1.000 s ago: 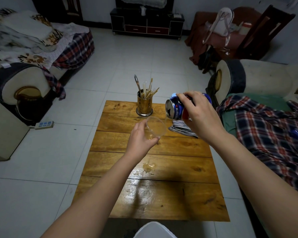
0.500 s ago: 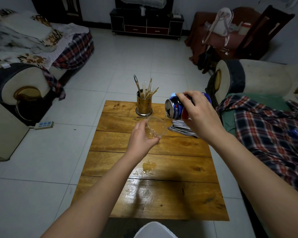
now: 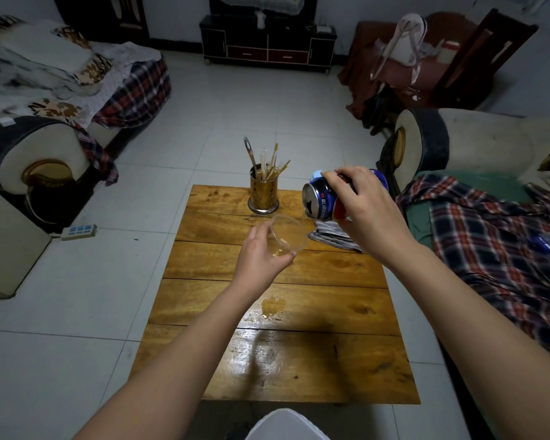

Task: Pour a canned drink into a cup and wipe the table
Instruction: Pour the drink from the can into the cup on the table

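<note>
A person pours a canned drink over a wooden plank table (image 3: 235, 360). The right hand (image 3: 367, 214) wraps its fingers over a blue drink can (image 3: 319, 201), while the left hand (image 3: 261, 258) curls around the lower wall of a clear plastic cup (image 3: 288, 233), both held in the air above the far half of the table.

The pouring step is in hand: a thin stream appears to run from the can's mouth toward the cup's rim, and a little amber liquid seems to sit in the cup's bottom, so the fill looks barely begun. The can lies nearly on its side, its long axis running roughly from 3 o'clock to 9 o'clock, its opened top facing 9 o'clock and slightly down, just beside the cup's rim. The cup tilts with its mouth toward 2 o'clock, meeting the can.

The next move likely calls for keeping the can's mouth over the rim and levelling the cup as it fills. Wiping remains: 1 small puddle (image 3: 273, 308) lies at 6 o'clock from the cup, and a striped cloth (image 3: 334, 238) lies on the table beneath the right hand. A brass utensil holder (image 3: 263, 195) stands at 12 o'clock.
</note>
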The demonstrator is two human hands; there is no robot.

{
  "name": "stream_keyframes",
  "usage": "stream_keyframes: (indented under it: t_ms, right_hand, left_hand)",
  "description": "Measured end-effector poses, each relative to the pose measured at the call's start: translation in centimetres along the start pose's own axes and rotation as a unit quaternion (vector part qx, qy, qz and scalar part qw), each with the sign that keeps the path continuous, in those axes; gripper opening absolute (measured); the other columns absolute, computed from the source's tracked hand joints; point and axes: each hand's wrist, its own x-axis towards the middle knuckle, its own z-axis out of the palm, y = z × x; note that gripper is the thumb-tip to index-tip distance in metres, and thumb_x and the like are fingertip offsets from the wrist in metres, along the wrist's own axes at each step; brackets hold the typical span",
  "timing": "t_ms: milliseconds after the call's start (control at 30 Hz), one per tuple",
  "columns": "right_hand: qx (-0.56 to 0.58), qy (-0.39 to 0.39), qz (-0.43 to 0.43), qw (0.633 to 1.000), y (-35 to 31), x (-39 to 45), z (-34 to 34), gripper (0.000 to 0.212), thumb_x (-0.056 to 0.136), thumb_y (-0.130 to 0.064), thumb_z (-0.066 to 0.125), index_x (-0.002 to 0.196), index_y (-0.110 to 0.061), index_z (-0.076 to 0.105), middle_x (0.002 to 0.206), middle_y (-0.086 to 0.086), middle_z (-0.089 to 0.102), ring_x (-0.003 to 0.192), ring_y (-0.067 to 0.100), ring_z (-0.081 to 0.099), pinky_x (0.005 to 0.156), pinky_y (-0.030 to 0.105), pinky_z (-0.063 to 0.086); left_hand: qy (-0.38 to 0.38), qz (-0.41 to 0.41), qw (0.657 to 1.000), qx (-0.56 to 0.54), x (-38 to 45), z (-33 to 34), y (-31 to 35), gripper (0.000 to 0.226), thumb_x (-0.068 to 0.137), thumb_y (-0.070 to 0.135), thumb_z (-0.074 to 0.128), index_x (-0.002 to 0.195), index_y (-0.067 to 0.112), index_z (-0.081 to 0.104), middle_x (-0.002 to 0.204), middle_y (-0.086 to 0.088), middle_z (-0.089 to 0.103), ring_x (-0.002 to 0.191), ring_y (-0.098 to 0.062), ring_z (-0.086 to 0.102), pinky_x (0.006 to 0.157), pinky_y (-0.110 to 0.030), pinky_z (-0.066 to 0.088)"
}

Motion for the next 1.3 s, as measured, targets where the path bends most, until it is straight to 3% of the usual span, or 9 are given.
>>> stream_keyframes:
  t_ms: [1300]
  right_hand:
    - [-0.013,-0.010,-0.019,1.000,-0.38,-0.09,0.07,0.082,0.061,-0.002,0.080,0.133,-0.009,0.041,0.126,0.022,0.049,0.116,0.037,0.047,0.087,0.048,0.047]
  left_hand:
    - [-0.006,0.001,1.000,0.001,-0.16,0.34,-0.01,0.068,0.074,0.027,0.074,0.132,0.017,0.042,0.128,-0.001,0.048,0.119,-0.016,0.044,0.091,-0.023,0.035]
